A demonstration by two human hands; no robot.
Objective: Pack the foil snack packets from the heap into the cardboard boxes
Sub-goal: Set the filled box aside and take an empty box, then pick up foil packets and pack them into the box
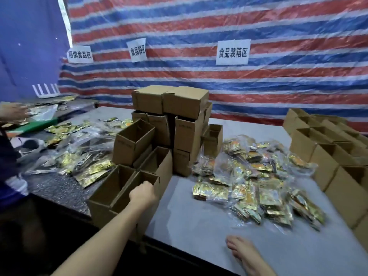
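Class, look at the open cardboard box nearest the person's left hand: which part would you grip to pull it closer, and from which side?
Grip the right wall's top edge of the nearest open box, coming from above, as the left hand does. Its open top exposes a thin upright rim to pinch, and neighbouring boxes crowd its left and far sides.

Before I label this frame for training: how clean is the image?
Head view: wide-angle bending at the edges; foil packets glare and smear; left hand on the open box fairly sharp; right hand soft; lighting dim and even.

packet heap right of boxes, on table
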